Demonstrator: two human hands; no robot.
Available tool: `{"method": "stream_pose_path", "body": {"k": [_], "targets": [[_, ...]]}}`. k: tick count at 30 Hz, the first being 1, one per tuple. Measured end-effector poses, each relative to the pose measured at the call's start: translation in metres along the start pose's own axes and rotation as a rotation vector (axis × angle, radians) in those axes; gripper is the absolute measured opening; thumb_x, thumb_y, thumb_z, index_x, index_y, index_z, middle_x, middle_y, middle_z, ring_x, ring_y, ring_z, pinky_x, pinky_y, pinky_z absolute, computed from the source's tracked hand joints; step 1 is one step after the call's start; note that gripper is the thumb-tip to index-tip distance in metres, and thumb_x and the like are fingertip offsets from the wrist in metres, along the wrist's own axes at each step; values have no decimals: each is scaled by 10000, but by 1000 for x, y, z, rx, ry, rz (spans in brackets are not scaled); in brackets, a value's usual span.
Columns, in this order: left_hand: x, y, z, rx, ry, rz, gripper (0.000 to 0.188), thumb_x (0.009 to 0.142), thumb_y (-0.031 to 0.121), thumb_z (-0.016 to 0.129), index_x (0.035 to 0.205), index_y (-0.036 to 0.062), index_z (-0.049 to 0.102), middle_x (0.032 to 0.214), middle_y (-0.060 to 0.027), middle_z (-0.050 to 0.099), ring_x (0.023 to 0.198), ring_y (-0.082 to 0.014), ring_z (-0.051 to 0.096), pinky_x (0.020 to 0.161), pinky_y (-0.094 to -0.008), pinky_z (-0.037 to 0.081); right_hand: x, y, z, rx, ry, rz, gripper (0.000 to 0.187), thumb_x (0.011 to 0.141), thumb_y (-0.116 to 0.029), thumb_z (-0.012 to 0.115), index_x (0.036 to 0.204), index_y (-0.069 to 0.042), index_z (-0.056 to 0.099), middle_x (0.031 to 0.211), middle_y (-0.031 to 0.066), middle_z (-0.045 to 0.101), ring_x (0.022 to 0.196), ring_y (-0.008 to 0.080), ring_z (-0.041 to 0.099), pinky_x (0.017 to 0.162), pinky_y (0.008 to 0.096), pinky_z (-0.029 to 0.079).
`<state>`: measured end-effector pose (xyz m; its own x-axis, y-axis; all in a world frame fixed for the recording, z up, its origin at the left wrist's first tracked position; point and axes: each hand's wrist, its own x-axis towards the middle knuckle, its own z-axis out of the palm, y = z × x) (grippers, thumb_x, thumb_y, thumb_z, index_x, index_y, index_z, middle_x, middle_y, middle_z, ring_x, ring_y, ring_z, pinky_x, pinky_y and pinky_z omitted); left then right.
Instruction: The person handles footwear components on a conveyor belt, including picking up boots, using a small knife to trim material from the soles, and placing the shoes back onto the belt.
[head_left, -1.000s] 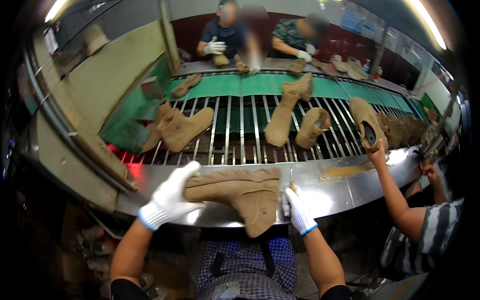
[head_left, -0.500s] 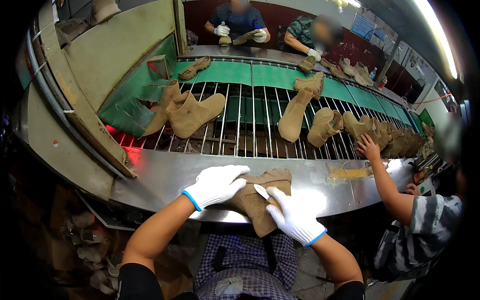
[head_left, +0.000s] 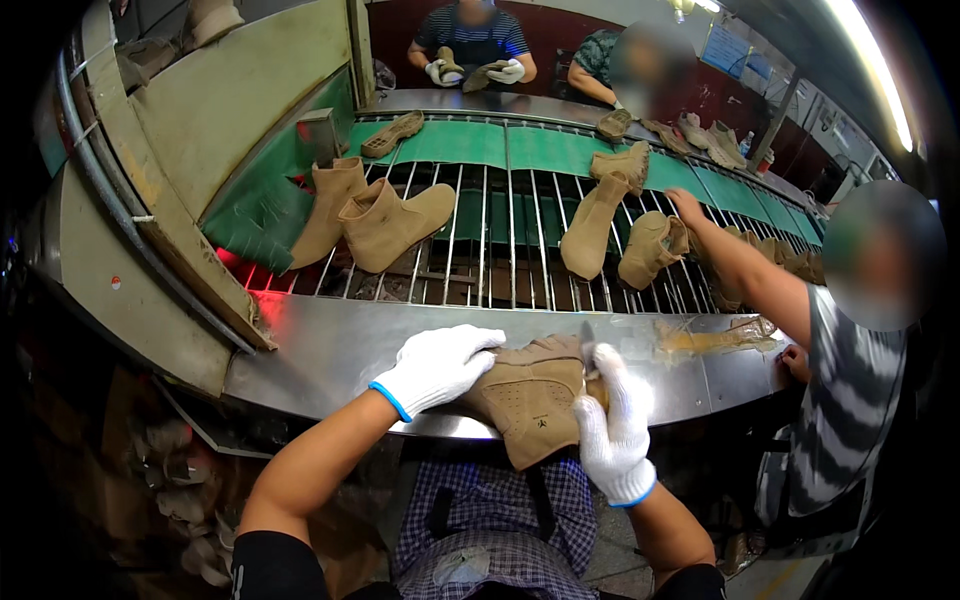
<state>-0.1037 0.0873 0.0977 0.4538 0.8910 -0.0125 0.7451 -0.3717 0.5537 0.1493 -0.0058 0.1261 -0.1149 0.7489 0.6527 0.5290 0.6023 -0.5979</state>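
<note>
A tan boot (head_left: 532,398) lies on its side at the near edge of the metal counter, its shaft toward me and its sole edge facing away. My left hand (head_left: 440,366), in a white glove with a blue cuff, is closed on the boot's left part. My right hand (head_left: 617,430), gloved the same way, grips a small tool (head_left: 596,386) with a tan handle and a pale flat tip. That tip is by the boot's far right corner, at the sole edge; whether it touches, I cannot tell.
Beyond the counter (head_left: 330,345) runs a metal roller rack (head_left: 470,250) bearing a pair of tan boots (head_left: 398,225) and several others. At the right a co-worker's bare arm (head_left: 750,255) reaches over it. Two people work across the far side. A pale machine housing (head_left: 255,120) stands left.
My right hand has moved right with the tool, from the boot's side to its far right corner. The boot's shaft now shows more. The co-worker's arm at right reaches farther across the rack.
</note>
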Motion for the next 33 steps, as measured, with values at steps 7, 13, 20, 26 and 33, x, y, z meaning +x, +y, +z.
{"method": "stream_pose_path", "body": {"k": [7, 13, 20, 26, 33], "targets": [[7, 2, 3, 73, 36, 35, 405, 1018, 323, 613, 1356, 120, 706, 1277, -141, 752, 1183, -332, 719, 1046, -420, 558, -25, 40, 12, -91, -479, 96, 530, 1056, -292, 638, 1550, -145, 511, 1130, 240, 745, 918, 425, 757, 800, 477, 615], [36, 41, 13, 190, 54, 254, 919, 839, 533, 816, 1553, 61, 480, 1544, -211, 568, 1335, -402, 621, 1114, -485, 519, -16, 62, -51, -397, -584, 445, 410, 1001, -340, 669, 1234, -6, 719, 1020, 221, 752, 953, 405, 727, 871, 487, 574], [60, 63, 46, 274, -117, 114, 958, 864, 510, 792, 1606, 49, 401, 1415, -221, 648, 1152, -406, 724, 975, -495, 588, -24, 79, 7, -457, -545, 182, 246, 1064, -241, 563, 991, -21, 647, 813, 204, 720, 701, 372, 722, 676, 479, 584], [51, 42, 51, 331, 9, 187, 834, 891, 414, 787, 1559, 54, 443, 1277, -197, 690, 1014, -384, 755, 848, -488, 613, 13, 35, -1, -146, -762, 519, 414, 1100, -311, 500, 1311, 43, 538, 797, 202, 738, 681, 381, 732, 659, 497, 589], [60, 60, 42, 281, -47, 149, 921, 836, 537, 831, 1540, 60, 477, 1368, -191, 663, 1154, -386, 714, 950, -471, 591, -57, 58, -20, -74, -327, 551, 512, 1042, -344, 635, 1481, -84, 604, 1272, 260, 720, 1136, 444, 719, 999, 492, 578]]}}
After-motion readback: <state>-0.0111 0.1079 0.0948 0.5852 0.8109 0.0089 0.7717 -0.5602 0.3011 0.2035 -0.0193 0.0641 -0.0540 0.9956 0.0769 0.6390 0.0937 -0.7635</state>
